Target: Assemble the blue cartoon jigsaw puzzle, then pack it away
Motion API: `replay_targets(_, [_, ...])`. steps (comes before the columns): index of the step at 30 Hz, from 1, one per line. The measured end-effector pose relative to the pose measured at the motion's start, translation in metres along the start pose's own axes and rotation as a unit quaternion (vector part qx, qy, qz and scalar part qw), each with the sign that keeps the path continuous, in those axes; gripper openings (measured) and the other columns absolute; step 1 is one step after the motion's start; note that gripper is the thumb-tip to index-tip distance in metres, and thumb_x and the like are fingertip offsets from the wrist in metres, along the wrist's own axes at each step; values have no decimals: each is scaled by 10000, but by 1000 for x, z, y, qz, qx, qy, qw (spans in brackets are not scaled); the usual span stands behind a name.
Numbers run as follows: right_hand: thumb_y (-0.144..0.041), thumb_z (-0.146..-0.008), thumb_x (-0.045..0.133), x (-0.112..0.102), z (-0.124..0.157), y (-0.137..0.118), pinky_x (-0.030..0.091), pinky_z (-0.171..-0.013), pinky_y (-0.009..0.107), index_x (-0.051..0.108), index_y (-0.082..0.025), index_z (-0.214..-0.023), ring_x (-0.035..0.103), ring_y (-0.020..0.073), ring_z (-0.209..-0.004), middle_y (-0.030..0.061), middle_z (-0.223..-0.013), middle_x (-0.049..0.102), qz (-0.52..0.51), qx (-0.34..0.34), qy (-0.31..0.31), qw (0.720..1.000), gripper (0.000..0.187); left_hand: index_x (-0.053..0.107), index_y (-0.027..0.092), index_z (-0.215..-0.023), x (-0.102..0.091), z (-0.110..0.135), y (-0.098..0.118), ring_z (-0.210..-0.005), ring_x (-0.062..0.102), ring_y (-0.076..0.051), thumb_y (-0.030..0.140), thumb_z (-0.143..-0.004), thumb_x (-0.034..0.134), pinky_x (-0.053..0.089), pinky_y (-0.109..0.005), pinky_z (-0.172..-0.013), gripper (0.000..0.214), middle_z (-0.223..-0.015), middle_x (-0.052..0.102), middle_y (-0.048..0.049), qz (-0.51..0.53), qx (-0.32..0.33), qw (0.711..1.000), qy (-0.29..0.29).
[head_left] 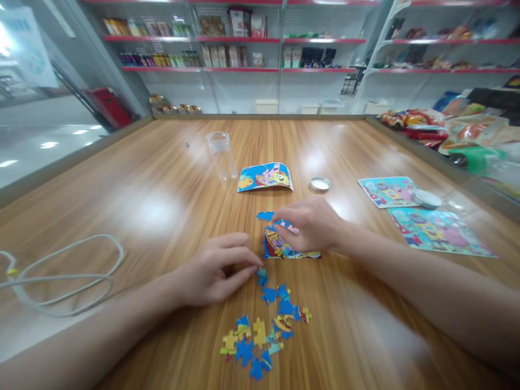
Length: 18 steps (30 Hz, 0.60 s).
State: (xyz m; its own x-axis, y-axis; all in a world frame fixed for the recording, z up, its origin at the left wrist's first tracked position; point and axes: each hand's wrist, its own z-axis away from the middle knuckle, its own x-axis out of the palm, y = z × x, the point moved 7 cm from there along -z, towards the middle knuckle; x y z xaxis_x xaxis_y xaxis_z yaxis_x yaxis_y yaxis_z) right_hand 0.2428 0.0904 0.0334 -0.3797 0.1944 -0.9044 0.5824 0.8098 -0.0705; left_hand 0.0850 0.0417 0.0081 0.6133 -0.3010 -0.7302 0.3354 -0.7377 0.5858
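A partly joined jigsaw puzzle (280,248) with a cartoon boat picture lies on the table in front of me. My right hand (312,223) covers its upper right part, with thumb and forefinger brought close together at a puzzle piece (286,222) on its top edge. Just left of the puzzle, my left hand (221,265) is closed in a pinch on a small blue-green puzzle piece (262,274). Loose puzzle pieces (245,351), blue and yellow, are scattered nearer to me. Above the puzzle, one detached blue strip (265,215) lies flat.
A curled picture card (266,177) lies beyond the puzzle, beside a clear plastic jar (221,157) and a round lid (320,184). To the right are two puzzle pictures (442,233) and another lid (427,199). A pale cable (109,276) loops at left. Stocked shelves (239,69) stand behind.
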Motion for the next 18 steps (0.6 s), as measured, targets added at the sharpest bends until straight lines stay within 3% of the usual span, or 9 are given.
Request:
replay_targets(3, [-348,-884,546,0,2,9,196,-535,306,732,-175,-817,468,121,-509,40,-617,671,10,6,-86,996,262,676,179,-1154,10,1,11,-756,530,-152,132,-939,538,423,-296,-664,260,-839,568,-45,-7,38,995,-91])
replay_targets(7, [-357,-892,564,5,9,15,195,-533,296,692,-190,-681,423,103,-485,25,-553,614,-34,-27,-160,986,299,678,205,-1139,8,3,6,-795,536,-153,195,-967,549,443,-295,-683,216,-910,556,-50,-30,3,991,-131])
replay_targets(13, [-300,-887,570,13,12,14,223,-523,275,663,-176,-674,438,90,-482,7,-537,584,-110,-43,-142,983,263,652,206,-1011,-6,9,-18,-896,568,-150,261,-983,560,487,-305,-803,110,-1004,547,-40,-24,-98,988,-121])
replay_targets(18, [-304,-894,565,15,13,10,221,-503,269,611,-173,-624,412,83,-465,-11,-508,532,-125,-48,-121,984,303,619,207,-976,-14,12,-33,-911,578,-162,285,-959,592,488,-319,-811,84,-999,576,-29,-56,-146,985,-72])
